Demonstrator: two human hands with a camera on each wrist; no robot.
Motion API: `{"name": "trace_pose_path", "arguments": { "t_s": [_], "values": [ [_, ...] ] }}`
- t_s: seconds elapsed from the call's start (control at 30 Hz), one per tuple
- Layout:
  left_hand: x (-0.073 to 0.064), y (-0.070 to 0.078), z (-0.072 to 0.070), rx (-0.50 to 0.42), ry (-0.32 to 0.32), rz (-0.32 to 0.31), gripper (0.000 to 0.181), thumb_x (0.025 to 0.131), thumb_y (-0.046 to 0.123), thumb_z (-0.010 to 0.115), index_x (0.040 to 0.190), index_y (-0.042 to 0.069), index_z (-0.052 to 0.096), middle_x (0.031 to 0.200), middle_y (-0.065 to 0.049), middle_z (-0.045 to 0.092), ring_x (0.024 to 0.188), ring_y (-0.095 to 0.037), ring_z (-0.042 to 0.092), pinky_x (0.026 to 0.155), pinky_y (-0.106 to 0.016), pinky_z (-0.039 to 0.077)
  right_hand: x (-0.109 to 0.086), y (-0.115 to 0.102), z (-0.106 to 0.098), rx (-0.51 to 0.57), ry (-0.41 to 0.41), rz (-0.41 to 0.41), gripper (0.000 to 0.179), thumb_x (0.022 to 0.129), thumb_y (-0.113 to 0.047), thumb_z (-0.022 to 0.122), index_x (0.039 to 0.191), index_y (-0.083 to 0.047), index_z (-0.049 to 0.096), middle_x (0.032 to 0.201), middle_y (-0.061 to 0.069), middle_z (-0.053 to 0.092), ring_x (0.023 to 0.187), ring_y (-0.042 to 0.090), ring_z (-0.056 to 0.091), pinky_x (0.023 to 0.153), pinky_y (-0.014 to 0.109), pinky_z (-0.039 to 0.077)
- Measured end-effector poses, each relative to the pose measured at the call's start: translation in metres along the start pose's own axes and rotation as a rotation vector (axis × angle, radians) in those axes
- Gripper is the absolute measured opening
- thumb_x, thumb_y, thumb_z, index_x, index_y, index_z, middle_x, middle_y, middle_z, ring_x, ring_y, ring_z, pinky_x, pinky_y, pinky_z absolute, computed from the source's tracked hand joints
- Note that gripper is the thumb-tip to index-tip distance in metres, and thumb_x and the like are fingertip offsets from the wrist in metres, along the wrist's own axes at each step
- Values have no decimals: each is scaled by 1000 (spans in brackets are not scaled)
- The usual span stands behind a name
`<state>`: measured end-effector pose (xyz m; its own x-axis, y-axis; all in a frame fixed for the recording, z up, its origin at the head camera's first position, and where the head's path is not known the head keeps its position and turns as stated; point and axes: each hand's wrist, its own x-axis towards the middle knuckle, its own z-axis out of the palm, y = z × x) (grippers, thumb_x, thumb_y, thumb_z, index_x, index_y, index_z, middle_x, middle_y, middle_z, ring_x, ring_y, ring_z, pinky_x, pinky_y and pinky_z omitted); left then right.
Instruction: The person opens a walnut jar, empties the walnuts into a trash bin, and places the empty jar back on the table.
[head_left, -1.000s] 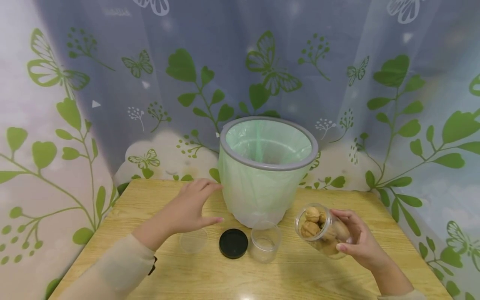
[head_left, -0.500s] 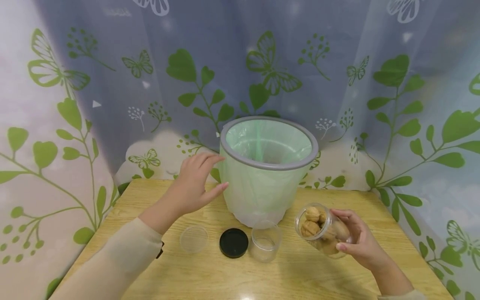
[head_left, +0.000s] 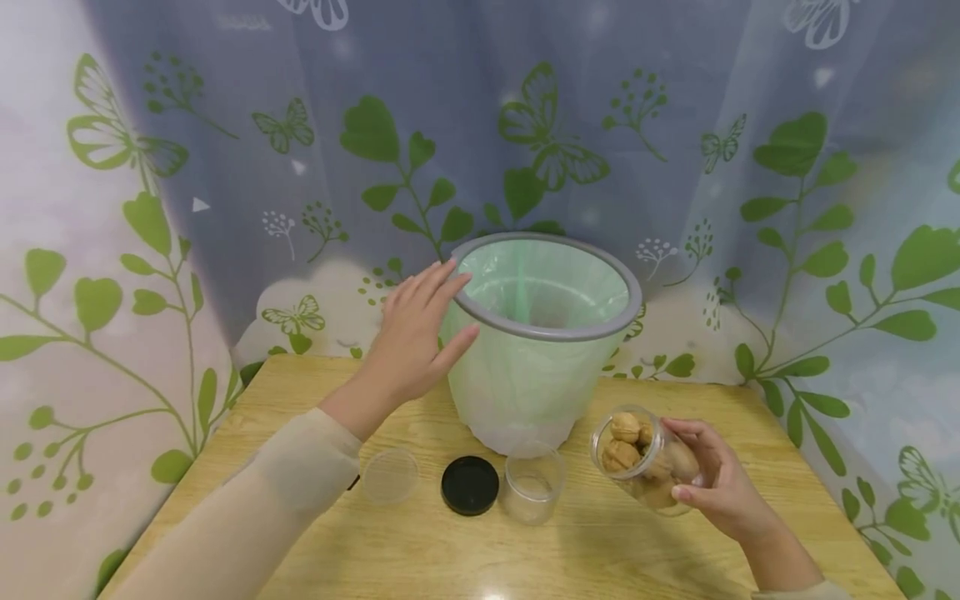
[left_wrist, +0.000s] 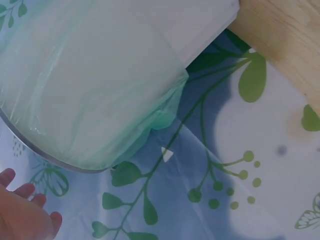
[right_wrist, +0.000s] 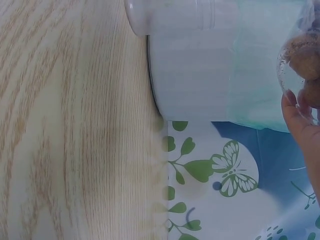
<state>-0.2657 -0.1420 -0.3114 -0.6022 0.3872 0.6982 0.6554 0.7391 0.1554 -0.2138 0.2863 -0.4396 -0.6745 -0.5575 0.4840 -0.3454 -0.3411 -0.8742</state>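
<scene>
In the head view my right hand (head_left: 716, 479) grips a clear jar (head_left: 651, 492) of walnuts (head_left: 621, 456), its mouth tilted toward the left. My left hand (head_left: 416, 337) is raised with fingers extended, at the left side of a bin (head_left: 525, 392) with a grey rim (head_left: 558, 333) and a pale green liner bag (head_left: 577, 287). Its fingertips overlap the rim in this view. The left wrist view shows the left hand's fingers (left_wrist: 25, 190) near the rim. In the right wrist view walnuts (right_wrist: 306, 62) show through the jar wall.
On the wooden table (head_left: 420, 550), a clear round lid (head_left: 390, 476), a black lid (head_left: 469, 485) and a small clear container (head_left: 533, 487) stand in a row before the bin. A patterned curtain (head_left: 300, 192) hangs behind the table and along both sides.
My left hand has risen and moved right and away from me, from low beside the bin up to its rim. The right hand and jar have stayed nearly still.
</scene>
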Motion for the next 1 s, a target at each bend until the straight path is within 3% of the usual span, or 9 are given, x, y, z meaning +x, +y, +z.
{"name": "trace_pose_path", "arguments": {
  "t_s": [0.13,0.3,0.7,1.0],
  "values": [
    [9,4,3,24,-26,-19,70,103,60,32,155,14,37,162,-10,29,150,-28,22,118,-56,15,0,0,1,0,1,-2,66,90,13,59,148,-13,42,140,3,46,122,16,51,90,33,55],
    [16,7,6,49,-74,-42,68,104,57,36,157,15,35,164,-9,25,152,-27,19,119,-56,12,0,-1,2,-23,21,11,65,90,12,60,148,-14,43,140,3,46,121,16,50,90,33,55],
    [28,8,15,80,-186,-100,67,105,59,31,160,20,28,166,-7,19,153,-28,11,120,-53,6,-2,-2,1,-43,34,25,65,90,12,59,147,-15,44,140,3,46,121,16,51,90,33,55],
    [30,9,24,60,-271,-131,66,106,58,27,161,22,24,167,-8,16,153,-30,8,120,-55,5,-1,-1,1,-23,33,22,64,91,12,59,147,-15,44,139,3,47,121,16,51,89,32,55]
  ]
}}
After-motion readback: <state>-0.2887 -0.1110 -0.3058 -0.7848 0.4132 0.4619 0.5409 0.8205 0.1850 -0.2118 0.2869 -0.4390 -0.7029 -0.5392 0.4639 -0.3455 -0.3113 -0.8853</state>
